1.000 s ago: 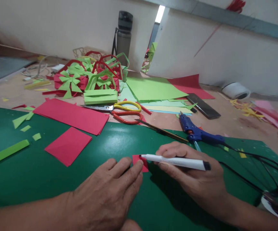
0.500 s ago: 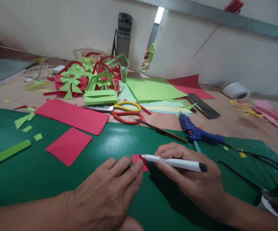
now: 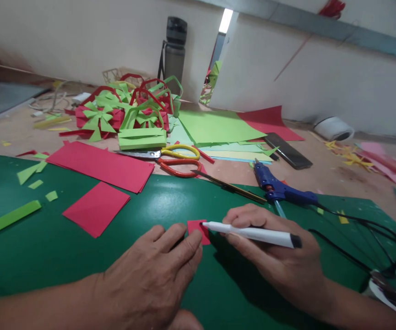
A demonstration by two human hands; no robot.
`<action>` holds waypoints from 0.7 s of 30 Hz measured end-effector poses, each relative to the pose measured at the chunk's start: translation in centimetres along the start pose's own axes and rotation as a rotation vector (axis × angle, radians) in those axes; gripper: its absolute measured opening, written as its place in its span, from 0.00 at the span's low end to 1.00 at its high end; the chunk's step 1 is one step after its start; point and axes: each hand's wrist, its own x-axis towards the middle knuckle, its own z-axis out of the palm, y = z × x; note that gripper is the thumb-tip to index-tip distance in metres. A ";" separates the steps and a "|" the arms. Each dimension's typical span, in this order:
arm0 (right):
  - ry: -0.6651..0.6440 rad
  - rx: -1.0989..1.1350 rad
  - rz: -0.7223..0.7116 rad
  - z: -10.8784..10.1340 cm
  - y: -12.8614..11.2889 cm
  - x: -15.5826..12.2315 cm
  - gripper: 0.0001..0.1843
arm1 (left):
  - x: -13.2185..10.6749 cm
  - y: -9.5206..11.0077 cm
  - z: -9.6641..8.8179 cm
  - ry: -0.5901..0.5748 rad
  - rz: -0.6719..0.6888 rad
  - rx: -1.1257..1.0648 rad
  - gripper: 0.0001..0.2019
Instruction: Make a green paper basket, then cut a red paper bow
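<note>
My left hand (image 3: pixel 156 275) lies flat on the green cutting mat (image 3: pixel 149 206), its fingertips pressing down a small red paper piece (image 3: pixel 198 229). My right hand (image 3: pixel 276 256) grips a white marker pen (image 3: pixel 252 233), whose tip touches the top of that red piece. The pen points to the left, its black end toward my wrist. Most of the red piece is hidden under my left fingers.
On the mat lie red paper sheets (image 3: pixel 98 208), green strips (image 3: pixel 8 217) and scraps. Behind are scissors (image 3: pixel 170 153), a blue glue gun (image 3: pixel 280 190) with black cord, a phone (image 3: pixel 289 150), green and red paper baskets (image 3: pixel 129 112), coloured sheets (image 3: pixel 214 126) and a grey bottle (image 3: pixel 174 48).
Almost nothing has changed. The pen tip stays on the small red piece with only a slight shift of my right hand; my left hand keeps pressing.
</note>
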 end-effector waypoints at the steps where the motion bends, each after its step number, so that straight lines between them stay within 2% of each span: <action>1: -0.003 -0.002 0.002 0.0 0.0 0.1 0.06 | 0.0 0.0 0.0 -0.001 0.000 0.003 0.32; 8: -0.027 0.008 -0.029 0.1 -0.4 0.2 0.07 | -0.1 0.0 -0.2 -0.003 0.013 0.005 0.31; 21: -0.004 0.003 0.005 -0.3 -0.2 -0.3 0.08 | 0.1 -0.1 0.0 -0.036 0.014 -0.007 0.31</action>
